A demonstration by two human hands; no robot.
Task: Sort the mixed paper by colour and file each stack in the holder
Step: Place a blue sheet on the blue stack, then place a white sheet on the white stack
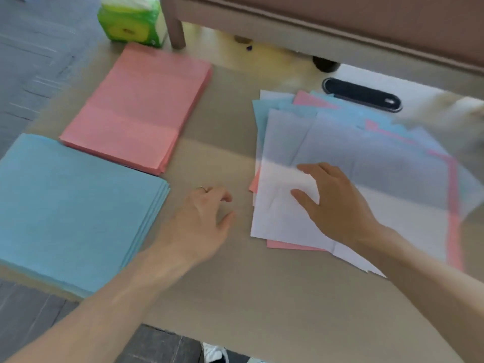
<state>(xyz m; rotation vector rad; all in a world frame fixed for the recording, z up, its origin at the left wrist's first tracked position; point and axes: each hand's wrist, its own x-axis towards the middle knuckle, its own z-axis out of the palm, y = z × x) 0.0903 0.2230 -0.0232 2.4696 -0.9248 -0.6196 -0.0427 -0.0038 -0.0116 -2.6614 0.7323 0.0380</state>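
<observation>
Resting on the top white sheet [282,226] of the mixed pile [392,158], your right hand [332,203] has its fingers spread flat. Your left hand [204,213] is loosely curled and holds nothing, between that pile and the blue stack [70,213], with the pink stack [138,106] beyond.

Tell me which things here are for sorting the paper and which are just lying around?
For the job: pink stack, blue stack, mixed pile with the right hand resting on it, left hand beside it.
Just lying about: green tissue pack, black oval object.
</observation>
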